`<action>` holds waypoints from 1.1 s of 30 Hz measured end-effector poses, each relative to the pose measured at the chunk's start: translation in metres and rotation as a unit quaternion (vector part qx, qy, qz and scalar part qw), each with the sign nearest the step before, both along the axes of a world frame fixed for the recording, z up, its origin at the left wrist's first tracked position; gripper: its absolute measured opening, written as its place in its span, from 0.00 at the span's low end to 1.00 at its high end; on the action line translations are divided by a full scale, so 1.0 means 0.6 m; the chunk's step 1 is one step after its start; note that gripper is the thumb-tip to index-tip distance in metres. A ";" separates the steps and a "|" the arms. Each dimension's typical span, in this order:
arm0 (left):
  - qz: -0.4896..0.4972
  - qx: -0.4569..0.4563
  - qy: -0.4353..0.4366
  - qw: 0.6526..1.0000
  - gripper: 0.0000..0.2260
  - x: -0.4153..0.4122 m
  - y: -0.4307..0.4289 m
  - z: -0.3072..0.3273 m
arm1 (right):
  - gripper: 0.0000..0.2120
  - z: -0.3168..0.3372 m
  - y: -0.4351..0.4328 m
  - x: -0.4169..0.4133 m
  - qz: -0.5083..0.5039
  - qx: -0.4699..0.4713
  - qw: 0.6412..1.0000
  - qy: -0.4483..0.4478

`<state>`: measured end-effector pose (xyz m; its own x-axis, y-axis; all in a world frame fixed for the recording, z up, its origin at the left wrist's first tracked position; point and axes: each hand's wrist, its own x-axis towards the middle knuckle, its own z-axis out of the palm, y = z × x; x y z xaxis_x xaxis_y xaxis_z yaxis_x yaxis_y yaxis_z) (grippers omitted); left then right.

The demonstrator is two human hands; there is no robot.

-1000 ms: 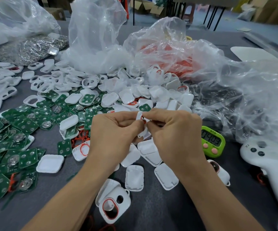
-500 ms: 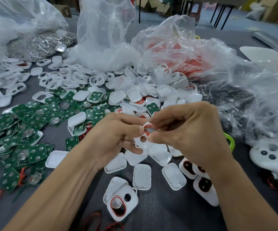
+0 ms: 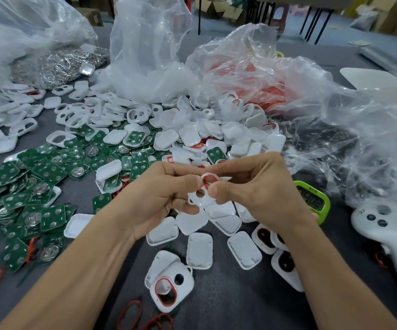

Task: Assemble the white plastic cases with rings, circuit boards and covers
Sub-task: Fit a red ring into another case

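Both hands hold one white plastic case [image 3: 201, 197] above the table's middle. My left hand [image 3: 159, 196] grips its left side with curled fingers. My right hand [image 3: 257, 189] pinches its upper right part, thumb and fingers on a red ring [image 3: 208, 180] that sits in the case's large opening. Green circuit boards [image 3: 38, 186] lie heaped on the left. White covers [image 3: 199, 250] lie below my hands. A case with a red ring [image 3: 171, 288] rests near the front edge.
Clear plastic bags [image 3: 149, 51] stand behind, one holding red rings [image 3: 259, 89], one holding metal clips [image 3: 57, 65]. A green timer [image 3: 311, 201] and a white controller [image 3: 387, 234] lie at the right. Loose red rings [image 3: 130, 313] lie in front. Several ringed cases [image 3: 285, 263] sit lower right.
The case has turned so its small hole faces me, and the red ring now shows in its large opening. My right hand has shifted right, uncovering ringed cases beneath it.
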<state>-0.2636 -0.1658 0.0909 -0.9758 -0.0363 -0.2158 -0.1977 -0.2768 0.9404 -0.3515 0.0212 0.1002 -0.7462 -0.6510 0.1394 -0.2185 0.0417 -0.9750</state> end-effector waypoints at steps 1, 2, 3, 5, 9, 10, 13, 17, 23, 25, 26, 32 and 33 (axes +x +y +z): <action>0.008 -0.019 0.006 1.000 0.13 -0.001 0.003 0.001 | 0.16 0.000 0.001 -0.001 0.000 -0.013 1.000 -0.011; 0.015 -0.044 0.012 0.999 0.13 -0.002 0.006 0.001 | 0.16 0.000 0.001 -0.002 0.003 -0.026 0.999 -0.022; 0.021 -0.070 0.016 0.997 0.14 -0.002 0.008 0.001 | 0.16 -0.001 0.000 -0.003 0.007 -0.035 0.999 -0.031; 0.031 -0.096 0.022 0.995 0.13 -0.003 0.011 0.002 | 0.16 -0.001 -0.001 -0.005 0.016 -0.041 0.998 -0.041; 0.074 -0.066 0.024 0.995 0.11 -0.001 0.019 0.001 | 0.15 -0.003 -0.002 -0.002 0.014 -0.034 0.998 -0.051; 0.089 -0.059 0.025 0.994 0.10 -0.001 0.024 0.000 | 0.13 -0.002 -0.002 -0.001 0.013 -0.031 0.998 -0.045; 0.116 -0.038 0.016 0.992 0.09 -0.003 0.038 0.000 | 0.11 -0.001 0.003 -0.002 0.016 -0.025 0.999 -0.022; 0.129 -0.020 -0.005 0.991 0.06 -0.004 0.044 0.003 | 0.14 -0.004 0.006 -0.001 0.018 0.012 1.000 0.003; 0.125 -0.023 -0.006 0.992 0.04 -0.006 0.038 0.004 | 0.14 -0.015 -0.006 0.001 -0.036 0.060 0.995 0.069; 0.126 -0.019 0.006 0.992 0.09 -0.006 0.038 0.004 | 0.14 -0.018 -0.010 0.004 -0.062 0.082 0.990 0.101; 0.130 -0.011 0.008 0.991 0.11 -0.006 0.038 0.004 | 0.15 -0.019 -0.012 0.005 -0.076 0.089 0.987 0.112; 0.154 0.020 0.014 0.988 0.05 -0.008 0.041 0.003 | 0.13 -0.022 -0.026 0.017 -0.109 0.077 0.983 0.127; 0.160 0.019 0.016 0.987 0.03 -0.009 0.042 0.002 | 0.13 -0.022 -0.028 0.018 -0.118 0.077 0.981 0.135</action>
